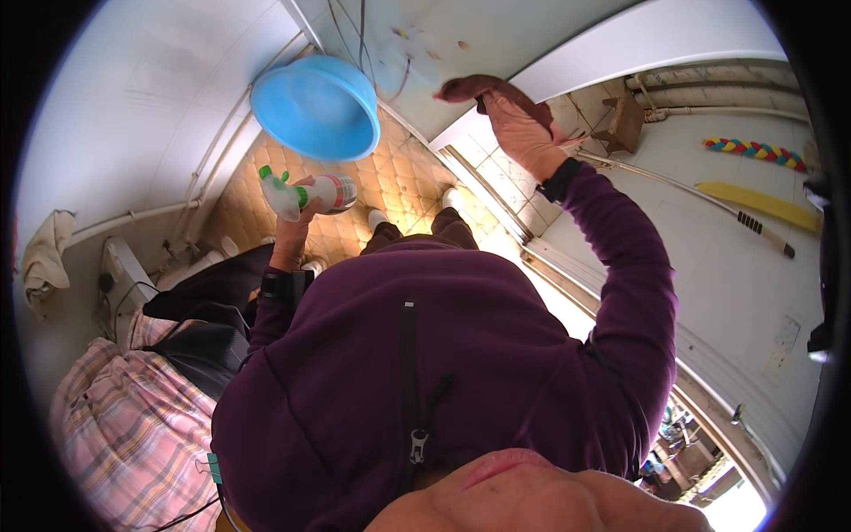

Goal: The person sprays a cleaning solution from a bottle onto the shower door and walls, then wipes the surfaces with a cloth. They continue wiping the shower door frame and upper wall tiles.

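1. Head view, left side: left hand (293, 232) holds the bottle (338, 193), fingers closed round it by the green collar. Looks tilted: spray head to the person's left, base to the right. Neck grip probably because it's the narrow part and close to the trigger; can't tell if a finger is on the trigger.
2. Same view, right side: right hand (521, 131) is raised, arm stretched out, fingers closed on the cloth (483, 88). Dark red, bunched, one end sticking out past the fingers to the left. Bunching likely gives a thicker pad and an easier one-hand grip.
3. Cloth sits in front of the smudged panel (434, 44), near the white edge strip (656, 44). Touching or just short of it: can't tell from this angle.
4. Bottle is low and near the body, cloth high and well apart; one item per hand seems to keep both ready.
5. Basin (315, 106), blue, is beyond the bottle, near the pipes (213, 164). Its support is hidden.
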The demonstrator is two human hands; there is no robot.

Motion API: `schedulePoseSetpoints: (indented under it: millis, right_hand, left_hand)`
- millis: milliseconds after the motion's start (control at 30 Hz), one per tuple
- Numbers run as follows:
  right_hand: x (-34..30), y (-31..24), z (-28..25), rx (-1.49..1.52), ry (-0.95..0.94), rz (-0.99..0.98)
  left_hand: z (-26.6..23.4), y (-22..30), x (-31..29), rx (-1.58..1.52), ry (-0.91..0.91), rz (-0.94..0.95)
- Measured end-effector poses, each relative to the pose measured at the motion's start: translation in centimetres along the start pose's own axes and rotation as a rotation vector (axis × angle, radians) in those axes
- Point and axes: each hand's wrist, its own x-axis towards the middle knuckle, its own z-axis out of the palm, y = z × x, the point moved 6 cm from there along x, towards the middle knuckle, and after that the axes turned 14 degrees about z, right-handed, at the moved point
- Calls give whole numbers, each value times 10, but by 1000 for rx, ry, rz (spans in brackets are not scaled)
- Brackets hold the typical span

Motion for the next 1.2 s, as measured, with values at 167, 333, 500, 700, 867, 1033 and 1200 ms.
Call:
schedulePoseSetpoints:
  millis: [167, 333, 500, 700, 867, 1033, 1200]
  right_hand:
    - [35, 83, 79, 878, -113, 32]
    - [33, 171, 155, 1171, -200, 205]
    - [18, 246, 213, 980, -143, 298]
    - [21, 338, 292, 735, -139, 348]
    - [27, 381, 326, 587, -147, 364]
    - [13, 321, 256, 528, -74, 260]
    - [5, 169, 134, -574, -165, 60]
  left_hand:
    - [-11, -26, -15, 15, 111, -7]
    - [-14, -72, -49, -21, 290, -80]
    - [1, -125, -100, -102, 464, -161]
    - [13, -197, -155, 46, 531, -241]
    - [12, -223, -161, 99, 548, -220]
    - [21, -203, -142, 168, 448, -141]
    - [31, -145, -110, -77, 401, -24]
